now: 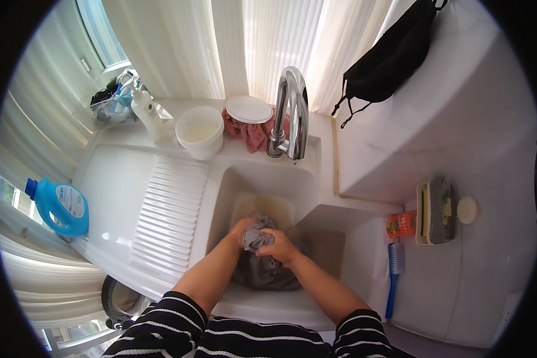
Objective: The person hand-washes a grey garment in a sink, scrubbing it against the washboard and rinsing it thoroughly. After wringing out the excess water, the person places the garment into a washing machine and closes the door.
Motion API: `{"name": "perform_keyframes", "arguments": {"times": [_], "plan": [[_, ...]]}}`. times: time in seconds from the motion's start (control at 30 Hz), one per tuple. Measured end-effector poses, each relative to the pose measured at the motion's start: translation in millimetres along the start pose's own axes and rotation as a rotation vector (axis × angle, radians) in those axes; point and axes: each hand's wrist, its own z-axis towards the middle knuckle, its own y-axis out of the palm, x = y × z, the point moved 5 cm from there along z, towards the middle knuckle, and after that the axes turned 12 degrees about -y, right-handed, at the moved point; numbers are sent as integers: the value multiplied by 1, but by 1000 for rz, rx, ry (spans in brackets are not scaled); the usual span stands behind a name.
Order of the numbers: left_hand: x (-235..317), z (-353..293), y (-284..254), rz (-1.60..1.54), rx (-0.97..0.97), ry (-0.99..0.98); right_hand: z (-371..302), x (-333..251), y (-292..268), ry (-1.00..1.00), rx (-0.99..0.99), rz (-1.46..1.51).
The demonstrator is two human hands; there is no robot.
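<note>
Wet grey cloth [267, 271] lies bunched in the white sink basin [218, 200], partly in cloudy water. My left hand [241, 231] is closed on the left side of its raised, crumpled part. From the right, my right hand [281, 249] grips the same bunch, thumb across the top. The two hands are close together, with the fabric squeezed between them. Folds hide most of the left fingers. Behind the basin rises a chrome faucet [292, 101]; I cannot tell any water running from it.
A ribbed washboard [172, 209] slopes left of the basin. Beyond it stand a blue detergent bottle [65, 206], a white pump bottle [146, 113], a white bucket [200, 134] and a pink cloth [253, 136] under a white lid [249, 110]. At right lie a blue brush [393, 277] and a sponge holder [435, 215].
</note>
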Motion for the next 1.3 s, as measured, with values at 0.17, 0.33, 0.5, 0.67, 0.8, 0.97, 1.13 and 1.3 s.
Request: {"name": "perform_keyframes", "arguments": {"times": [0.17,0.33,0.5,0.67,0.8,0.97,1.13,1.3], "plan": [[-31,-72,105,-151,49,129,-17,12,-34,-287,691,202],[-46,-89,110,-30,-550,-137,-17,8,3,-431,773,-358],[-54,-78,85,-68,93,147,-16,1,17,-430,804,-565],[-52,-75,63,-137,-399,-127,-33,-35,73,-732,586,-759],[-64,-92,93,-20,301,165,-4,-2,7,-243,782,-625],[-59,-65,37,-217,-188,153,-2,5,31,-421,682,-637],[-38,-82,83,110,551,137,33,40,-62,45,814,-645],[45,-86,108,1313,1125,720,57,-9,-79,-505,869,-1122]]}}
